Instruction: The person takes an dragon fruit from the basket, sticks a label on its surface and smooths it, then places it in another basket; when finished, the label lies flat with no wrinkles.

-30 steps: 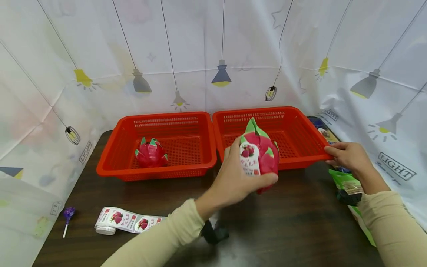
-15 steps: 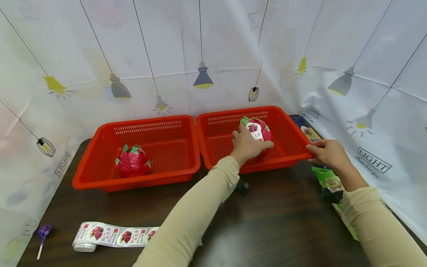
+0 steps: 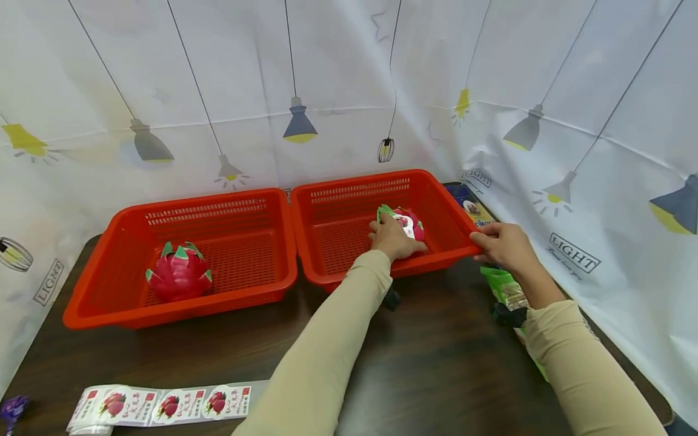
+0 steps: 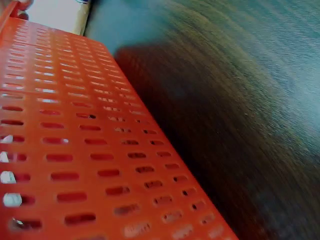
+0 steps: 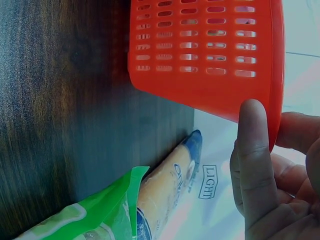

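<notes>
My left hand (image 3: 395,238) reaches into the right red basket (image 3: 322,280) and grips a dragon fruit (image 3: 417,228). The fruit has green leaf tips and a white sticker; the hand hides part of it. It sits low inside the basket, but contact with the bottom cannot be seen. At the basket's near right corner, my right hand (image 3: 503,247) pinches the rim, its thumb and fingers on either side in the right wrist view. The left wrist view shows the slotted basket wall (image 4: 65,156), not the left hand's grip.
Another dragon fruit (image 3: 179,274) sits in the left red basket (image 3: 93,316). A sticker roll (image 3: 163,404) lies unrolled at the front left, beside a purple lollipop (image 3: 13,408). A green package (image 3: 504,287) and a blue-yellow package (image 3: 470,203) lie along the right side, near a printed curtain.
My left hand has carried the dragon fruit forward and down into the right basket. My right hand stays on the rim. The head view has turned right, so things appear shifted left.
</notes>
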`<state>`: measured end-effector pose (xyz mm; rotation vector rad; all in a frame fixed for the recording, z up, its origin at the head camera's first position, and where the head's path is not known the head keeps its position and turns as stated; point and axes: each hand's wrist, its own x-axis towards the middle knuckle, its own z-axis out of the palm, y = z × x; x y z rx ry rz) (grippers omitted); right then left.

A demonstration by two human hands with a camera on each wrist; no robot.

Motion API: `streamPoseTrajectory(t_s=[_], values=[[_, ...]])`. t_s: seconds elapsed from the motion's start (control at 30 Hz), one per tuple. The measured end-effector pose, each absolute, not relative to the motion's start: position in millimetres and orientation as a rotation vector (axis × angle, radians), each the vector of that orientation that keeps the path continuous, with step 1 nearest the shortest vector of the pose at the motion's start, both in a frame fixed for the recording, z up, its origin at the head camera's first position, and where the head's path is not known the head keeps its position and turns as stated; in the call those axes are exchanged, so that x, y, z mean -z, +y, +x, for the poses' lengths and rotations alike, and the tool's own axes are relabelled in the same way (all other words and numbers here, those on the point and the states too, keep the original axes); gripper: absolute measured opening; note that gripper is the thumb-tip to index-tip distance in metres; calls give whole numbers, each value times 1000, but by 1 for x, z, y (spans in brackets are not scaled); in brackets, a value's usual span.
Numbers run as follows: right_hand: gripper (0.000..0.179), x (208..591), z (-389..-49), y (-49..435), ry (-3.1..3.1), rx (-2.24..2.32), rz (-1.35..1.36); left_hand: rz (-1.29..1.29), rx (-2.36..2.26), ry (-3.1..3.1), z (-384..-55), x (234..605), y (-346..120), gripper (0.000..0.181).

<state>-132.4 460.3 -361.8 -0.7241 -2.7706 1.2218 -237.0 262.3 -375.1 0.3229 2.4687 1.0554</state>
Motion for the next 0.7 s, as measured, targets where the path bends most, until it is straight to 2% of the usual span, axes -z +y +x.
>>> streamPoseTrajectory(t_s=[0.47,0.6,0.7], values=[[52,369,-161,444,-2838,-1284,-634,291,-1040,2473,-252,387,239,114],[54,367,-165,448,-2842,-1282,-623,463,-1192,2478,-242,369,204,114],[56,366,-161,455,-2848,-1256,-622,717,-1363,2482,-212,354,155,99]])
